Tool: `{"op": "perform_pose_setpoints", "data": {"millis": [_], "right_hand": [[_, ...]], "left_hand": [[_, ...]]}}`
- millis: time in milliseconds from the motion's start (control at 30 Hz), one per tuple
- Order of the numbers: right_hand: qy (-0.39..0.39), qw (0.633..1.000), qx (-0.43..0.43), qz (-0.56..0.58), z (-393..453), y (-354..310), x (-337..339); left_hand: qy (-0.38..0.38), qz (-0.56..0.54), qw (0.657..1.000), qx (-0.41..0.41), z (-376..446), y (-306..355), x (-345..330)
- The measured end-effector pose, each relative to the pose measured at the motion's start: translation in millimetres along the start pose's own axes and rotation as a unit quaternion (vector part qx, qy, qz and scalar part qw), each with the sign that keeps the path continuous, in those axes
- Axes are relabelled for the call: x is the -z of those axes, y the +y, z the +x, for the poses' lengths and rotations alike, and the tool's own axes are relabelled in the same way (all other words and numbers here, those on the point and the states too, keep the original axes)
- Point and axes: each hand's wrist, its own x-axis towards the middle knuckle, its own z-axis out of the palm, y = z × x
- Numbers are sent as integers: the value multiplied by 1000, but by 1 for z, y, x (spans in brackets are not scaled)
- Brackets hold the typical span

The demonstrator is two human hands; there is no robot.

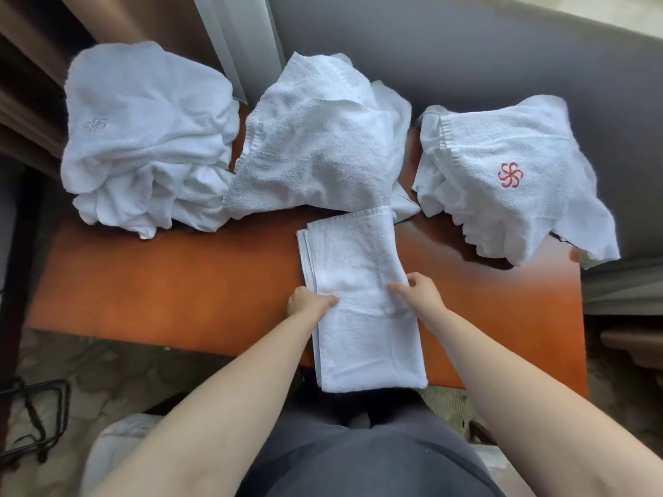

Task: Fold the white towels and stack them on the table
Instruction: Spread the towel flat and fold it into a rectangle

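A white towel (362, 281), folded into a long narrow strip, lies on the orange-brown table (179, 281) and hangs a little over its near edge. My left hand (308, 302) grips the strip's left edge near its middle, fingers curled into the cloth. My right hand (418, 290) pinches the right edge at the same height. Three heaps of unfolded white towels lie at the back: a left heap (147, 138), a middle heap (315, 145) and a right heap (509, 174) with a red flower emblem.
A grey sofa (502, 48) runs behind and to the right of the table. Brown curtains (43, 66) hang at the back left. A black wire frame (39, 417) and a white bag (118, 450) sit on the patterned floor at the lower left.
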Motion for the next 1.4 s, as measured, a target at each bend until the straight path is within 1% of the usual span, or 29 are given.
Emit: {"op": "perform_pose_setpoints", "data": {"millis": [67,133,233,300,400,433,500,600,700,767,833,933,1033,1067,1200,1267,1300,1333,1400], "right_hand": [[-33,998,-19,57,-1,3,-4],[-54,994,-29,95,-4,6,-4],[-93,983,-20,157,-16,11,0],[-105,978,-9,181,-26,12,7],[-98,971,32,218,-38,10,17],[-98,965,45,238,-42,7,20],[-89,957,71,268,-51,1,27],[-43,954,117,272,-61,-9,39],[-2,943,185,277,-71,-18,49],[29,939,216,266,-79,-25,57],[21,938,236,253,-86,-28,63],[7,943,292,161,-98,-30,71],[40,938,344,21,-101,-28,79],[54,935,351,-6,-100,-26,82],[136,923,360,-18,-99,-24,94],[161,909,382,-44,-102,-23,101],[154,905,393,-45,-104,-22,104],[129,908,398,-25,-107,-21,106],[66,921,381,45,-111,-19,112]], "left_hand": [[2,-24,1000,-6,4,0,0],[-9,-83,996,-36,3,-4,2],[-69,-220,971,-60,-6,-15,13],[-100,-269,955,-78,-12,-19,22],[-117,-295,941,-117,-21,-15,36],[-115,-302,937,-131,-26,-12,39],[-87,-301,936,-158,-35,-4,46],[-45,-294,933,-203,-45,7,56],[-36,-272,920,-281,-56,17,64],[-20,-217,920,-325,-64,26,69],[-18,-149,921,-361,-72,33,72],[3,-77,913,-400,-81,41,74],[41,-23,903,-426,-89,49,76],[52,-15,898,-437,-91,52,77],[98,27,868,-486,-99,60,80],[125,62,840,-525,-100,60,80],[120,68,830,-540,-100,61,80],[91,63,834,-540,-100,62,82],[-9,24,867,-498,-103,63,85]]}}
